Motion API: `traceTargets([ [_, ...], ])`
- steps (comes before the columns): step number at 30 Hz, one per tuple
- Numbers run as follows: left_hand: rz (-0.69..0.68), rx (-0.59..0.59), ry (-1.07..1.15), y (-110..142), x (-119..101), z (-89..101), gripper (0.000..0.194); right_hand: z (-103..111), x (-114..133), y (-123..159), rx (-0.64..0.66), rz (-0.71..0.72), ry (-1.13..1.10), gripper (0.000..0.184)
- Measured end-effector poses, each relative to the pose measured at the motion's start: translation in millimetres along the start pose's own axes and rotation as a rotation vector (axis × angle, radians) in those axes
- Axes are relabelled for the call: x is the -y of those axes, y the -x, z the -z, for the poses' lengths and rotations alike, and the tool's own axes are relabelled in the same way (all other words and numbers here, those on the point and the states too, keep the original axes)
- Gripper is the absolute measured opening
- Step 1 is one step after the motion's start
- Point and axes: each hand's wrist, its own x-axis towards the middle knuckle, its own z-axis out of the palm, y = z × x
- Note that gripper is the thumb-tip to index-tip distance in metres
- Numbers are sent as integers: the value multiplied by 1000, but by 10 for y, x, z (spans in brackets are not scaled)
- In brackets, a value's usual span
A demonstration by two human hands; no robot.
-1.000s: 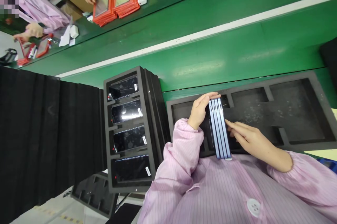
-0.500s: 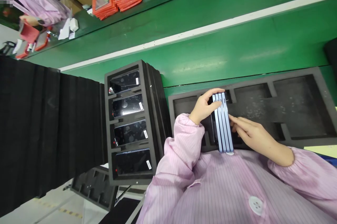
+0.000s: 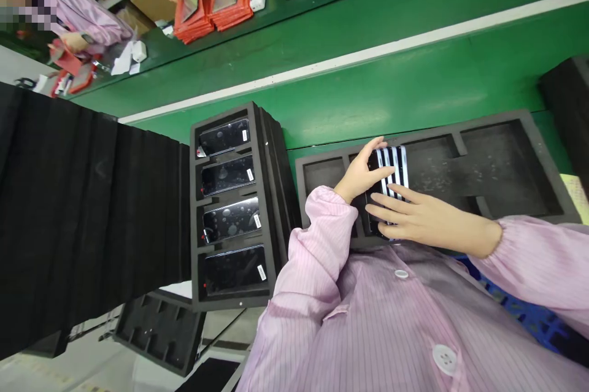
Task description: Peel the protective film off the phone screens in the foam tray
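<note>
Several smartphones (image 3: 404,162) with light blue edges stand on their sides in a row in front of my chest. My left hand (image 3: 363,172) is closed on them, thumb across the near edges and fingers round the far end. My right hand (image 3: 409,214) lies over the row from the right, its fingers stretched out and slightly spread across the edges. It hides the near part of the phones. Both hands are over a black foam tray (image 3: 543,162) on the green bench.
At the left, a stack of black foam trays (image 3: 273,196) carries phones (image 3: 234,272) in its top compartments. Tall black foam stacks (image 3: 92,208) stand farther left. Another black block (image 3: 568,110) is at the right edge. Across the bench, co-workers handle red-wrapped items (image 3: 232,8).
My right hand has moved left from beside the phones onto their edges, its fingers now stretched out. Dark gaps now show between the phones.
</note>
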Motion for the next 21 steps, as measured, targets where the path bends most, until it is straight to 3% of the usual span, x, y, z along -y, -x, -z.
traceTargets([
  [3, -18, -127, 41, 135, -94, -33, 77, 64, -99, -29, -74, -21, -62, 24],
  [6, -160, -233, 96, 418, -304, -86, 51, 180, -146, -41, -323, -177, -306, 16],
  [7, -239, -272, 105, 518, -376, -116, 50, 216, -137, -50, -412, -246, -428, 17],
  [10, -478, -341, 7, 732, -484, -220, 62, 257, -41, -90, -608, -485, -768, 31],
  [12, -580, -345, -104, 775, -440, -272, 78, 214, 38, -113, -678, -602, -890, 32],
  [14, -624, -334, -216, 769, -340, -289, 85, 141, 96, -120, -723, -641, -940, 31],
  [18, -647, -268, -335, 773, -197, -252, 58, 66, 137, -99, -707, -620, -979, 35],
  [21, -668, -236, -346, 822, -205, -229, 52, 99, 158, -79, -654, -574, -970, 35],
])
